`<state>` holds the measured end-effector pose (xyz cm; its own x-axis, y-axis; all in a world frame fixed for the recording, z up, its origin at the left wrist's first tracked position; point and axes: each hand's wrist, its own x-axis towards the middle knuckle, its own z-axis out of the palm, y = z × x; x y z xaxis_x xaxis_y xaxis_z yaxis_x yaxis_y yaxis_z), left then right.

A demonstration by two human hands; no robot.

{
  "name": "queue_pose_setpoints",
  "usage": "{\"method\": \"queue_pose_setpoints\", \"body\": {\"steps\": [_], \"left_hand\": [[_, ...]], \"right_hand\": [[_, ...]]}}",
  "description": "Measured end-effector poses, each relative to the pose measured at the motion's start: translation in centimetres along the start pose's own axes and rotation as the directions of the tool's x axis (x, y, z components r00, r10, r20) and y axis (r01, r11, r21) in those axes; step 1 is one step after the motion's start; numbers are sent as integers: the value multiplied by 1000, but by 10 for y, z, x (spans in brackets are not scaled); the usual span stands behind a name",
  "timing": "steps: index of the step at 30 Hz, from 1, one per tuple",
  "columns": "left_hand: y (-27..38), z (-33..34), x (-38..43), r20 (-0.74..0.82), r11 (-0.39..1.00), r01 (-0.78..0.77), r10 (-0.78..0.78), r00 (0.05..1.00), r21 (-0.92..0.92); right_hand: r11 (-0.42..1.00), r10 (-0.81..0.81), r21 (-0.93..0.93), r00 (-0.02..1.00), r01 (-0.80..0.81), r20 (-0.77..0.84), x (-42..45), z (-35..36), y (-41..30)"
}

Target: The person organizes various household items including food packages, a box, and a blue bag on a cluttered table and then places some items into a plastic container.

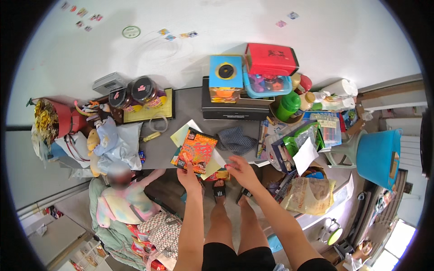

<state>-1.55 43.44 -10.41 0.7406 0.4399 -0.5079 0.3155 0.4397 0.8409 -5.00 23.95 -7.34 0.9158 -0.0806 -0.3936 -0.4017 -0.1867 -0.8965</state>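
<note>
My left hand [189,178] grips the lower edge of an orange and black printed packet [198,150], tilted over the front edge of a grey table [184,101]. Pale green and white sheets [212,168] show behind and beside the packet. To its right my right hand [239,169] is raised with its fingers apart, holding nothing visible, near the corner of a white sheet. Just behind that hand a dark blue striped cloth [236,139] lies crumpled on the table.
Jars [144,89], plush toys [105,135] and a plastic bag [127,145] stand left. A black box [234,111], green bottle [289,103] and blue bucket [378,157] are right. A person [127,201] reaches toward the table at lower left.
</note>
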Motion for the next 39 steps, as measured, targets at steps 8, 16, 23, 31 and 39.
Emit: {"method": "queue_pose_setpoints", "body": {"steps": [8, 16, 23, 31, 39], "left_hand": [[0, 38, -59, 6, 600, -406, 556, 831, 689], [-71, 156, -166, 501, 873, -179, -85, 861, 455], [-128, 180, -156, 528, 938, -46, -152, 835, 344], [-85, 181, -161, 472, 815, -21, -315, 823, 579], [-56, 91, -142, 307, 856, 132, -318, 897, 499]], "right_hand": [[963, -107, 215, 963, 162, -246, -42, -124, -82], [938, -312, -328, 675, 108, -668, -28, -276, -48], [991, 105, -10, 813, -135, -572, -2, -316, 53], [977, -112, -212, 766, -31, -633, -26, -285, 36], [993, 52, -45, 730, -113, -682, -22, -264, 66]]}}
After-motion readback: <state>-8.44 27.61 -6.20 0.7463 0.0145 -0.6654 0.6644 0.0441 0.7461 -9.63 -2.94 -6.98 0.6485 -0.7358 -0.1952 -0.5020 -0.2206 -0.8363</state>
